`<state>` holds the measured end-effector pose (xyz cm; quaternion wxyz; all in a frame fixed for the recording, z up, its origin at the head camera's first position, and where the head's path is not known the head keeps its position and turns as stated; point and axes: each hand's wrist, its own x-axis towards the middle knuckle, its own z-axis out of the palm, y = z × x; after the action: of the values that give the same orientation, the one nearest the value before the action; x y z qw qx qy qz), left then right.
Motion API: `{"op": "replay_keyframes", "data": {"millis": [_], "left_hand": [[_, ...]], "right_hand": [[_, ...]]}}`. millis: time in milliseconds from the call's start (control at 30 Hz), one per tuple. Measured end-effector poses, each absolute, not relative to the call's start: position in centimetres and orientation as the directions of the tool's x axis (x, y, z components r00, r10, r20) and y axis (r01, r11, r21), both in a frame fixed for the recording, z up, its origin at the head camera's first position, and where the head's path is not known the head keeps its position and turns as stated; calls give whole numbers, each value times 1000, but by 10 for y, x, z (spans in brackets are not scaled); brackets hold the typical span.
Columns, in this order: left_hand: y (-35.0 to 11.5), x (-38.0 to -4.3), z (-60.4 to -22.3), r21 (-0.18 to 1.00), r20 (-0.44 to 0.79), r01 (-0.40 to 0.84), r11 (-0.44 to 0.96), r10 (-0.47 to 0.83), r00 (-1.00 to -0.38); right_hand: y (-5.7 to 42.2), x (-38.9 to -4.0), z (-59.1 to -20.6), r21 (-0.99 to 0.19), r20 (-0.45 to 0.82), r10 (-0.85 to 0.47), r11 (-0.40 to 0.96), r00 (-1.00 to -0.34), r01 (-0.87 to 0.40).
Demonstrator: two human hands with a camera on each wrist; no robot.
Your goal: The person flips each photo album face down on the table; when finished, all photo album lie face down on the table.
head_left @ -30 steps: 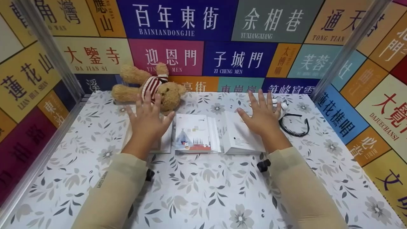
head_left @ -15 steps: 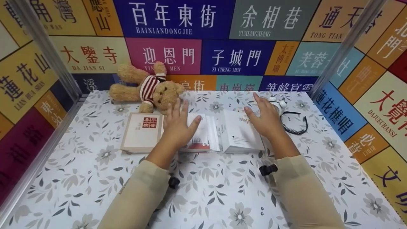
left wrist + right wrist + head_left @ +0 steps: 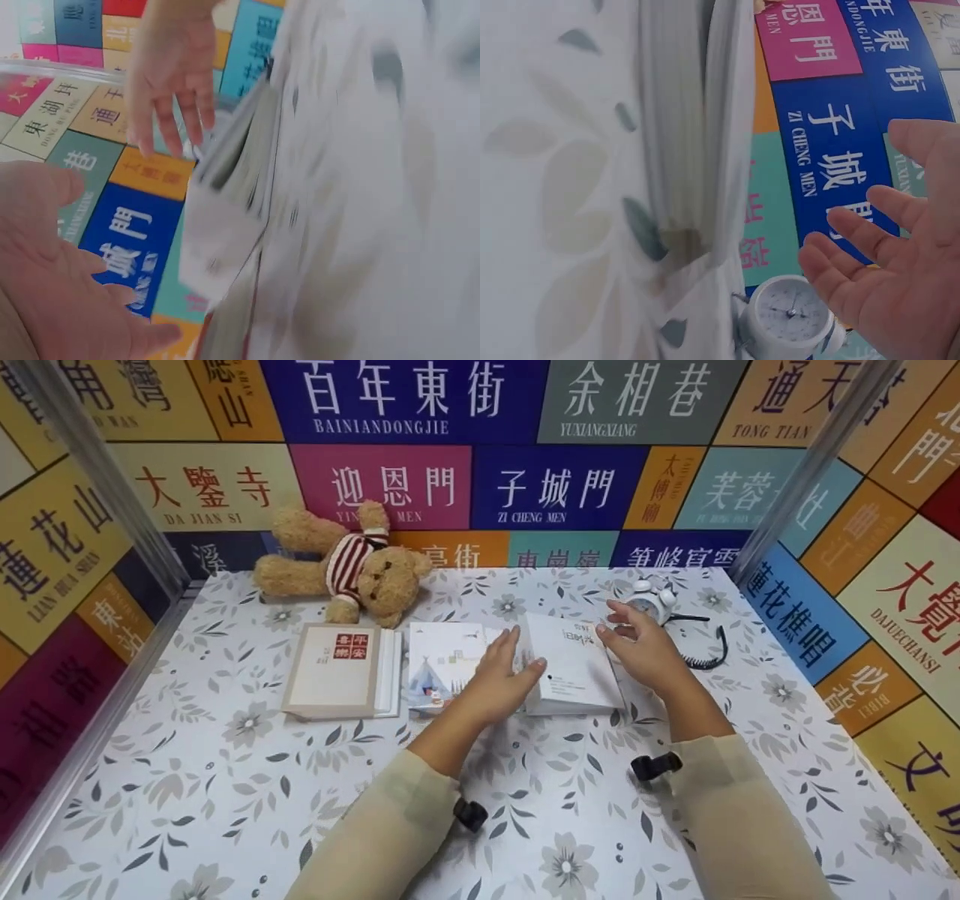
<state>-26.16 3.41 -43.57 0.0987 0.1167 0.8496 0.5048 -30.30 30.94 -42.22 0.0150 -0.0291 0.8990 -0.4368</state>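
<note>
Three thick books lie in a row: a beige one with red squares at left, one with a tent picture in the middle, a white one at right. My left hand hovers at the white book's left edge, partly covering the middle book. Loosely bent, my right hand is by its upper right corner. The right wrist view shows the right hand holding nothing, with the white book's page edges apart from it. In the left wrist view, the left hand's fingers look relaxed.
A teddy bear in a striped top lies at the back left. Behind the right hand stands a white alarm clock, with a black headband beside it. Printed panels wall in the flowered tabletop.
My left hand has moved right, from above the beige book across the middle book to the white book's left edge. My right hand has shifted slightly right and down, its fingers bending more.
</note>
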Motion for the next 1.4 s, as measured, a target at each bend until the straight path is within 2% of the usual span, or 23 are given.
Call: {"op": "replay_keyframes", "data": {"millis": [167, 333, 533, 700, 1000, 1200, 1400], "left_hand": [[54, -259, -441, 937, -141, -29, 347, 303, -942], [62, -258, -453, 911, -122, 16, 413, 307, -944], [63, -256, -457, 889, -108, 46, 455, 306, -946], [62, -255, -457, 893, -99, 58, 447, 320, -942], [60, -257, -461, 907, -70, 81, 413, 337, -939], [59, -258, -458, 956, -51, 47, 290, 322, -946], [64, -255, -453, 982, -20, 26, 187, 241, -970]], "right_hand": [[320, -302, -433, -835, -77, -130, 550, -989, -7], [325, -300, -441, -843, -174, -178, 535, -968, 53], [324, -299, -445, -790, -249, -207, 608, -946, 74], [324, -296, -445, -730, -249, -241, 684, -938, 18], [318, -292, -443, -682, -238, -282, 729, -929, -47], [304, -288, -440, -690, -238, -304, 721, -923, -59], [287, -283, -434, -728, -216, -320, 683, -922, -67]]}}
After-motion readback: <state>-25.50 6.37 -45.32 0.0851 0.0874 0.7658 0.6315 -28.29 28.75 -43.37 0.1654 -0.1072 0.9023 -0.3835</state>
